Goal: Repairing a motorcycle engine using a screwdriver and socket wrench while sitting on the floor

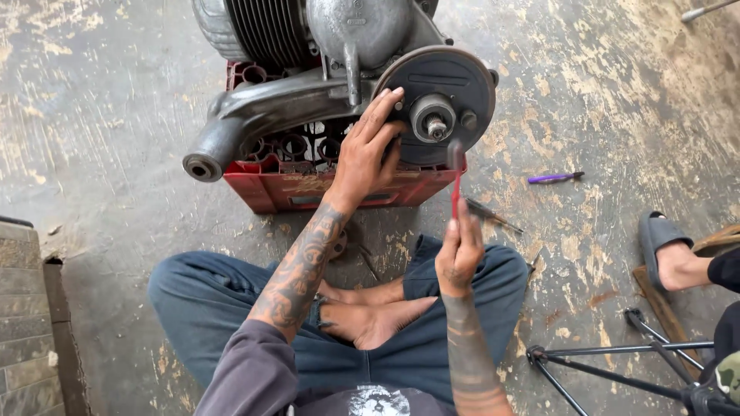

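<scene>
Down on the concrete floor (116, 115), the person sits cross-legged before a scooter engine (308, 62) resting on a red plastic crate (308, 189); the left hand (368, 150) lies open, fingers spread against the round brake backplate (439, 104) beside the axle hub (433, 117); the right hand (460, 250) grips a red-handled brush (455, 173), its blurred head just below the hub; a purple pen (555, 178) lies well apart.

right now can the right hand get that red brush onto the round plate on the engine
Probably yes. The right hand holds the red brush upright with its head already at the lower edge of the round plate. The left hand rests on the plate's left side, leaving the right side free.
</scene>
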